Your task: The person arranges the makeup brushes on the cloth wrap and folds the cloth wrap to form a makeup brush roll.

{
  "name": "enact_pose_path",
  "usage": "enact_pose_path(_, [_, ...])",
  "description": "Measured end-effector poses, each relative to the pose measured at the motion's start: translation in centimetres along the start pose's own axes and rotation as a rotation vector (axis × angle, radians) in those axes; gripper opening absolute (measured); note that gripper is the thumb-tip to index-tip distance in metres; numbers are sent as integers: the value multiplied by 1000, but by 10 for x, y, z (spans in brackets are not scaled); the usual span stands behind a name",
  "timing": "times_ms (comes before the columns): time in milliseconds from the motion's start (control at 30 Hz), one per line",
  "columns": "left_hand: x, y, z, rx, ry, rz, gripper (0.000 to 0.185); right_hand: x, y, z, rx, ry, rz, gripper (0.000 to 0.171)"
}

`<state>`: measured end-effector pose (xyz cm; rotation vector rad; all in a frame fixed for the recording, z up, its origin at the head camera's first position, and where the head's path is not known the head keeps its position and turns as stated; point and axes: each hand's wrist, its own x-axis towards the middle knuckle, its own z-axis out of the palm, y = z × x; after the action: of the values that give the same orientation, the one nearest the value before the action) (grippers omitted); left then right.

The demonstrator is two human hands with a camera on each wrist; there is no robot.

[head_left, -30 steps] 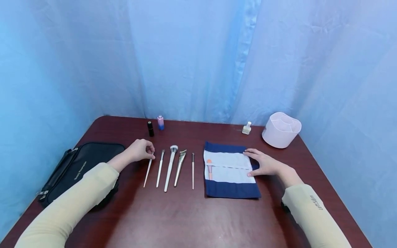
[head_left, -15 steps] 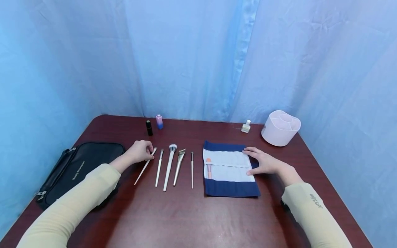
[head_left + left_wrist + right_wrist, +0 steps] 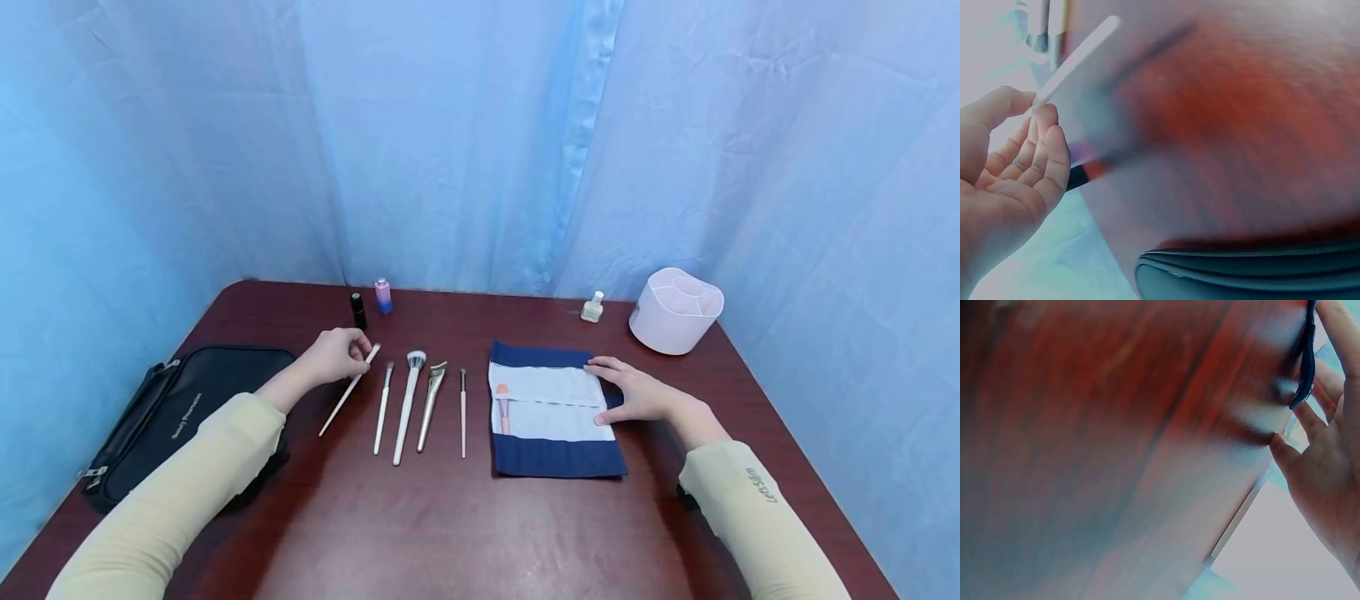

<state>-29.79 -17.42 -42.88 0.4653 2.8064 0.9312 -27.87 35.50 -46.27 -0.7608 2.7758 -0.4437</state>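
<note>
From the head camera, the left hand [image 3: 335,356] pinches a thin white brush [image 3: 347,390] near its bristle end, handle slanting toward the person, just left of four more brushes [image 3: 408,406] lying in a row on the table [image 3: 450,525]. The right hand [image 3: 637,394] lies flat, fingers straight, on the brush roll [image 3: 555,408] (one pink brush [image 3: 503,407] sits in its pocket).

The left wrist camera shows thumb and fingertips [image 3: 1044,122] closed on the brush's end.

The right wrist camera, blurred, shows extended fingers [image 3: 1319,419] on the roll's dark edge.
</note>
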Motion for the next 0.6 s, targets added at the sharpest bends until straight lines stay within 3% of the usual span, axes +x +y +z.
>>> enact_pose_path(233, [6, 19, -10, -144, 24, 8, 32, 1, 1, 1, 6, 1, -16, 98])
enact_pose_path(600, [29, 79, -9, -309, 91, 134, 29, 2, 0, -1, 1, 1, -18, 98])
